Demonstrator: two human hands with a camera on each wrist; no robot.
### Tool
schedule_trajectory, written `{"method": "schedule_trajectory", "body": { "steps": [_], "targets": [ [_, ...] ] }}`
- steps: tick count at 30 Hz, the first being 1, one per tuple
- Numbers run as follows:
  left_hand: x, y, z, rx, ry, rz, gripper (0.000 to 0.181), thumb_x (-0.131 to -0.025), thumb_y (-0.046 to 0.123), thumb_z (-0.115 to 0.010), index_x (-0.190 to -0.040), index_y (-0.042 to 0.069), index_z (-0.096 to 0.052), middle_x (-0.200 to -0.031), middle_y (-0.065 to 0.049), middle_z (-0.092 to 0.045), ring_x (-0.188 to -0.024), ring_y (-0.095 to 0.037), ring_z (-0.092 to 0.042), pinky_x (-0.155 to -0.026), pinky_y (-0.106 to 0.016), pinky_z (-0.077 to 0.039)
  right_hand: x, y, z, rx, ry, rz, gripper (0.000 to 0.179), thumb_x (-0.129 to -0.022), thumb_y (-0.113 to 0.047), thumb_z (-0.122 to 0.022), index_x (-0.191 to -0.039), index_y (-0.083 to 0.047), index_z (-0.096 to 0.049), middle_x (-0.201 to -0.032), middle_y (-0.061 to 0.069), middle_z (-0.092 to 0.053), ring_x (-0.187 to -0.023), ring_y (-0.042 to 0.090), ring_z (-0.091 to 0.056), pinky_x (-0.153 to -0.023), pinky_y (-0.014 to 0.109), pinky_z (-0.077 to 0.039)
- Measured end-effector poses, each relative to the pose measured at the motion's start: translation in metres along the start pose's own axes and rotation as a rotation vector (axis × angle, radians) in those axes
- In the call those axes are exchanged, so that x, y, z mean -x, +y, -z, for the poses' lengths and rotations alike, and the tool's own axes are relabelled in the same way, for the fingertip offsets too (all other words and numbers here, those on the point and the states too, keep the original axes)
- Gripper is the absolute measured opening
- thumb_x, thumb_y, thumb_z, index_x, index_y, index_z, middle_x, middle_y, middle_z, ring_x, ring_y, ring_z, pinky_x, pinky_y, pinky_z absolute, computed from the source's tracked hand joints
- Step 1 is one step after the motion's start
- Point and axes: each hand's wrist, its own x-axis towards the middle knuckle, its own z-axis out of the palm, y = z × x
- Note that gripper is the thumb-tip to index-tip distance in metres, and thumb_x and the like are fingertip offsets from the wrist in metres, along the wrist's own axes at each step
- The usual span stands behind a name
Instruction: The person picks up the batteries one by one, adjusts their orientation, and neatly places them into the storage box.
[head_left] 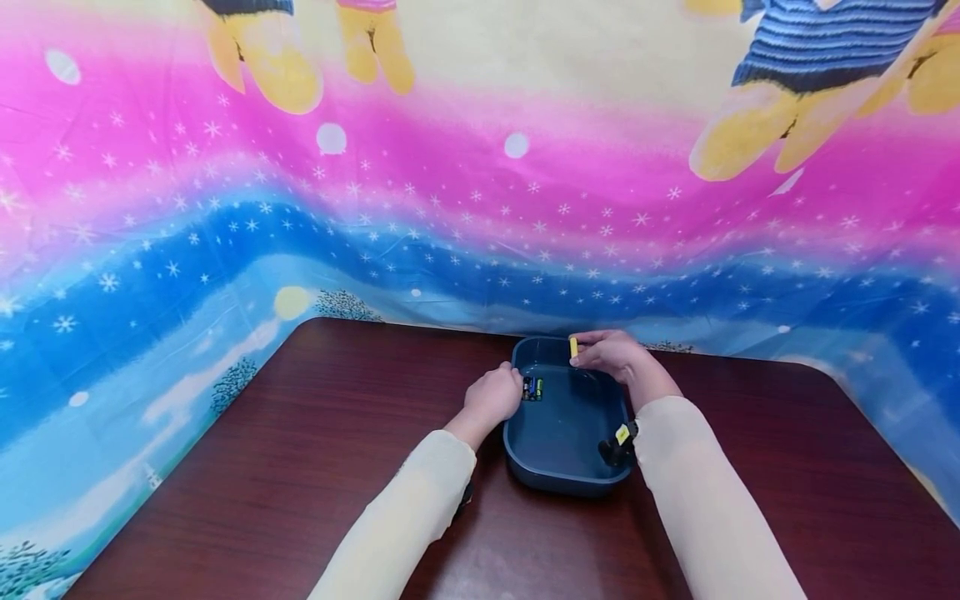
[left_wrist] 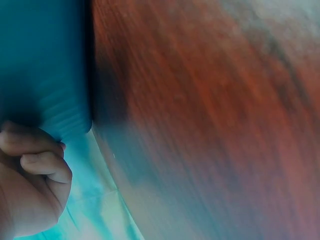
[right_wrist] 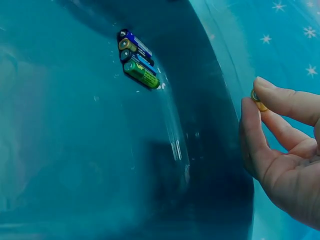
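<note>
A dark blue-grey plastic basin [head_left: 567, 481] stands on the table. My left hand [head_left: 495, 393] grips its left rim with curled fingers; in the left wrist view these fingers [left_wrist: 47, 162] bend right beside the basin wall. Over the far right corner, my right hand [head_left: 613, 357] pinches a yellow battery [head_left: 574, 350] between thumb and fingertips. The right wrist view shows this battery [right_wrist: 258, 101] nearly end-on. Inside the basin, several batteries [right_wrist: 137, 60] in blue, gold, dark and green lie side by side on the floor near the left wall, close to my left hand.
The dark red-brown wooden table [head_left: 345, 467] has rounded far corners. A colourful cloth [head_left: 450, 208] with snowflakes hangs just behind its far edge. A black strap device with a yellow label [head_left: 621, 435] sits at my right wrist, overlapping the basin's right wall.
</note>
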Motion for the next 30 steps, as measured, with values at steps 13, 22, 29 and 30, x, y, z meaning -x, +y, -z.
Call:
{"method": "schedule_trajectory", "body": {
  "steps": [13, 22, 29, 30],
  "targets": [
    [0.0, 0.002, 0.001, 0.0, -0.007, -0.001, 0.042, -0.091, 0.035, -0.024, -0.12, 0.01, -0.043, -0.107, -0.005, -0.054, -0.09, -0.019, -0.052, -0.073, -0.038, -0.042, -0.005, 0.003, -0.006, -0.01, 0.001, -0.006, 0.064, -0.068, 0.011, -0.06, -0.126, 0.001, -0.035, -0.121, 0.024, -0.035, -0.084, 0.018, -0.055, -0.089, 0.039, -0.031],
    [0.001, 0.002, 0.0, 0.006, -0.009, 0.001, 0.041, -0.091, 0.034, -0.024, -0.118, 0.01, -0.044, -0.105, -0.006, -0.054, -0.088, -0.019, -0.053, -0.071, -0.038, -0.042, -0.006, 0.006, -0.01, -0.029, 0.011, -0.028, 0.064, -0.067, 0.01, -0.062, -0.125, 0.0, -0.037, -0.122, 0.024, -0.036, -0.081, 0.017, -0.056, -0.089, 0.04, -0.031],
    [0.002, 0.002, 0.0, 0.023, -0.012, 0.012, 0.042, -0.091, 0.035, -0.025, -0.119, 0.011, -0.043, -0.107, -0.005, -0.053, -0.089, -0.019, -0.052, -0.073, -0.038, -0.042, -0.007, 0.011, -0.013, -0.07, 0.032, -0.042, 0.063, -0.065, 0.012, -0.062, -0.123, 0.001, -0.039, -0.121, 0.025, -0.037, -0.078, 0.017, -0.057, -0.087, 0.039, -0.034],
    [0.002, 0.002, 0.0, 0.024, -0.012, 0.013, 0.042, -0.091, 0.035, -0.025, -0.119, 0.011, -0.043, -0.107, -0.005, -0.053, -0.089, -0.019, -0.052, -0.073, -0.039, -0.042, -0.007, 0.011, -0.014, -0.076, 0.035, -0.04, 0.062, -0.066, 0.013, -0.061, -0.123, 0.001, -0.039, -0.121, 0.025, -0.036, -0.078, 0.017, -0.057, -0.087, 0.039, -0.034]
  ]
}}
